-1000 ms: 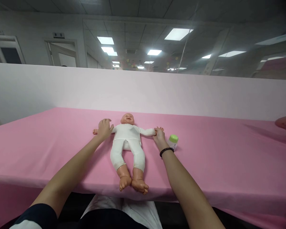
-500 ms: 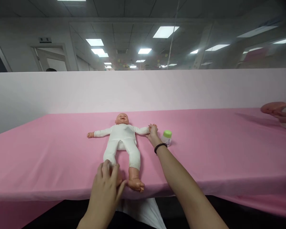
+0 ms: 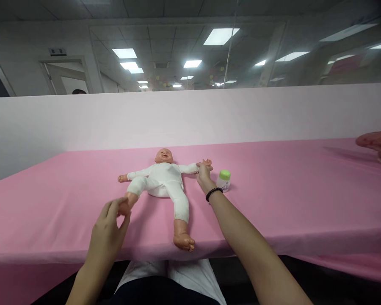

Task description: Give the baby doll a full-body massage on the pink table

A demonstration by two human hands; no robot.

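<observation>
A baby doll (image 3: 165, 180) in a white suit lies on its back on a pink-covered table (image 3: 273, 190), head toward the far side. My left hand (image 3: 109, 224) is closed around the doll's foot on the left, and that leg is swung outward and bent. The other leg lies straight toward the near edge. My right hand (image 3: 205, 173), with a black coiled band at the wrist, grips the doll's arm near its hand on the right. Just right of that wrist stands a small jar (image 3: 224, 181) with a green lid.
A low white partition (image 3: 190, 116) runs behind the table, with glass above it. At the far right edge another doll (image 3: 373, 140) shows in part. The table's front edge is close to my lap.
My left hand has taken the doll's foot and moved it left and away from me, spreading that leg. My right hand stays at the doll's arm. The view has shifted slightly.
</observation>
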